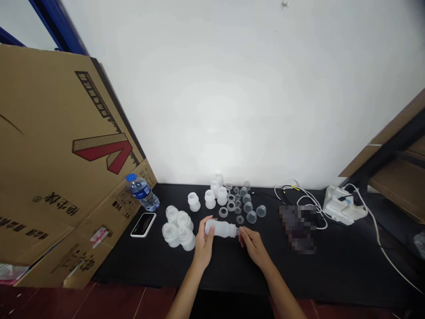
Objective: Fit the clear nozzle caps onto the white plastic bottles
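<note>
My left hand (205, 241) is wrapped round a translucent white baby bottle (222, 228), which lies sideways with its neck pointing right. At the neck end, my right hand (253, 244) pinches the clear nipple (237, 231) between its fingertips. Left of my hands stands a cluster of capped baby bottles (179, 226). Behind the held bottle are several open white bottles (210, 199). Clear rings (223, 212), small nipples (240, 219) and dome caps (251, 217) lie in rows to their right.
A phone (143, 224) and a water bottle (142, 192) sit at the left, beside a large cardboard box (59, 168). White cables (310, 199), a white device (343, 206) and a pixelated dark item (299, 228) occupy the right of the black table (239, 279). A white wall (212, 88) rises behind.
</note>
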The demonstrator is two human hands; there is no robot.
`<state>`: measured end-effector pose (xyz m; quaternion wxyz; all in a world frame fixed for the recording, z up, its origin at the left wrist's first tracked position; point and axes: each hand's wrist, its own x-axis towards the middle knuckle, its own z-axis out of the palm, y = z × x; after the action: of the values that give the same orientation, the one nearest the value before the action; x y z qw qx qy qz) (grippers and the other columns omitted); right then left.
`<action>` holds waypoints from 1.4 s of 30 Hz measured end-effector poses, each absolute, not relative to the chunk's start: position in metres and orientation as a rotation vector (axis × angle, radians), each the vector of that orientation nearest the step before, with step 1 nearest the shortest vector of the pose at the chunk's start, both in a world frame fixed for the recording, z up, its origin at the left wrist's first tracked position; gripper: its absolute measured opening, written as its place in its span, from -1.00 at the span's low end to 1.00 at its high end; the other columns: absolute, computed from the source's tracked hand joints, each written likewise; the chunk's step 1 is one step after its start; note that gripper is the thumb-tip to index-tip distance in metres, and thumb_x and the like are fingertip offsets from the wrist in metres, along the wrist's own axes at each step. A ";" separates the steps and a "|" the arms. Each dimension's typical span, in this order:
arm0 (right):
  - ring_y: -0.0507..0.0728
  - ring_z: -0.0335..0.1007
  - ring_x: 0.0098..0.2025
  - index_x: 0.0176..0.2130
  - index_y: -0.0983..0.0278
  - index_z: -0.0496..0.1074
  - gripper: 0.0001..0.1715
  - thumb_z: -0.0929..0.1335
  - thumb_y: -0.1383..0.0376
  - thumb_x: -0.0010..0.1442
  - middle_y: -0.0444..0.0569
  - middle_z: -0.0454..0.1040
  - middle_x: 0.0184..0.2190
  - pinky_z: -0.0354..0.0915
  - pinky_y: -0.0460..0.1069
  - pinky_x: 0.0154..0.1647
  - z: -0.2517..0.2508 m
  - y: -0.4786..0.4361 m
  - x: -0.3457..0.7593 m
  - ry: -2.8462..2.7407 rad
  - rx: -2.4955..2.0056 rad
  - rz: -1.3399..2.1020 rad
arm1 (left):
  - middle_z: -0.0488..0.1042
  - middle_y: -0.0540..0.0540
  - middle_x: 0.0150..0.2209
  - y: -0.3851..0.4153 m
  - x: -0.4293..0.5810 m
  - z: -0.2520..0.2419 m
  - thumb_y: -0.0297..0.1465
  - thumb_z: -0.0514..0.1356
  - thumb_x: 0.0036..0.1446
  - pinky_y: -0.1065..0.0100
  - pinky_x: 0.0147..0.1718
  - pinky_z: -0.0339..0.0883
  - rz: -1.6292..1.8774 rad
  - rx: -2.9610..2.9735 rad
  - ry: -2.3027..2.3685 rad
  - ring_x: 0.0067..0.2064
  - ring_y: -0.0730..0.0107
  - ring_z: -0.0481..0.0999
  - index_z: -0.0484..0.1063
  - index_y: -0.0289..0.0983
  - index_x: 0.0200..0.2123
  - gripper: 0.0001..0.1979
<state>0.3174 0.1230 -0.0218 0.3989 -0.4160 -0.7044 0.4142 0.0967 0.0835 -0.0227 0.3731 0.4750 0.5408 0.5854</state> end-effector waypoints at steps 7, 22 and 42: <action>0.10 0.35 -0.42 -0.41 0.20 0.38 -0.38 0.21 -0.08 0.57 -0.15 0.39 -0.49 0.23 -0.04 -0.32 -0.022 0.123 0.317 -1.765 -1.055 0.968 | 0.54 -0.26 0.21 0.080 0.098 -0.019 0.02 0.12 0.45 0.14 0.01 0.49 1.472 1.239 1.357 0.04 0.10 0.62 0.34 -0.15 0.26 -0.50; 0.07 0.24 -0.54 -0.52 0.19 0.27 -0.30 0.17 -0.05 0.58 -0.19 0.26 -0.62 0.13 -0.03 -0.40 -0.031 0.126 0.317 -1.701 -1.091 0.986 | 0.50 -0.27 0.24 0.078 0.099 -0.021 -0.01 0.19 0.43 0.18 -0.06 0.49 1.456 1.278 1.287 0.05 0.09 0.59 0.34 -0.13 0.25 -0.52; 0.10 0.45 -0.38 0.07 0.18 0.49 -0.55 0.49 -0.01 0.34 -0.04 0.58 -0.17 0.40 -0.02 -0.34 -0.029 0.125 0.318 -1.558 -0.955 1.053 | 0.48 -0.26 0.23 0.079 0.103 -0.022 -0.09 0.22 0.43 0.18 -0.13 0.58 1.523 1.225 1.171 0.02 0.13 0.61 0.33 -0.14 0.20 -0.60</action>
<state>0.3175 0.1251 -0.0294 0.4936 -0.3937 -0.6425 0.4343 0.1026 0.0789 -0.0221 0.4182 0.4885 0.4670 0.6070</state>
